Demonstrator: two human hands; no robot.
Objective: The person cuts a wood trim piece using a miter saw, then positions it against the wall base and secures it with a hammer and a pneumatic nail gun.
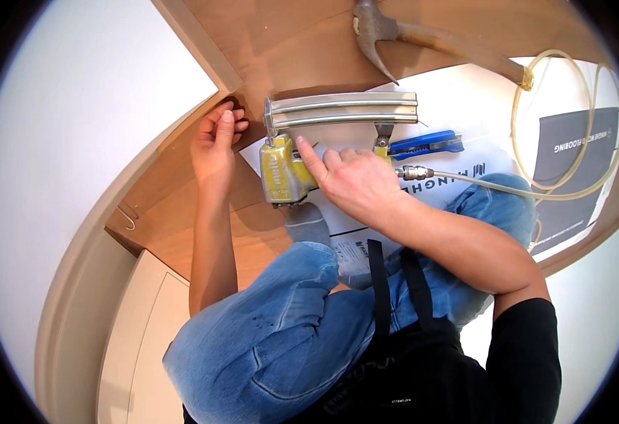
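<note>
My right hand [359, 180] is wrapped round the handle of a yellow and grey air nail gun [284, 177], its index finger stretched along the body. The gun's long silver magazine [344, 109] lies across the far side. An air hose coupling [415, 172] joins the handle's right end. My left hand [214, 145] is left of the gun, beside the corner of the wooden skirting board [200, 39]. Its thumb and curled fingers come close together; anything between them is too small or hidden to tell.
A blue-handled tool [426, 144] lies right of the gun on white printed packaging [482, 106]. Beyond is a claw hammer [443, 44] with a wooden handle. The clear air hose [570, 194] loops at the right. Wood flooring [281, 46] meets the white wall [97, 92]; my jeans-clad legs are close below.
</note>
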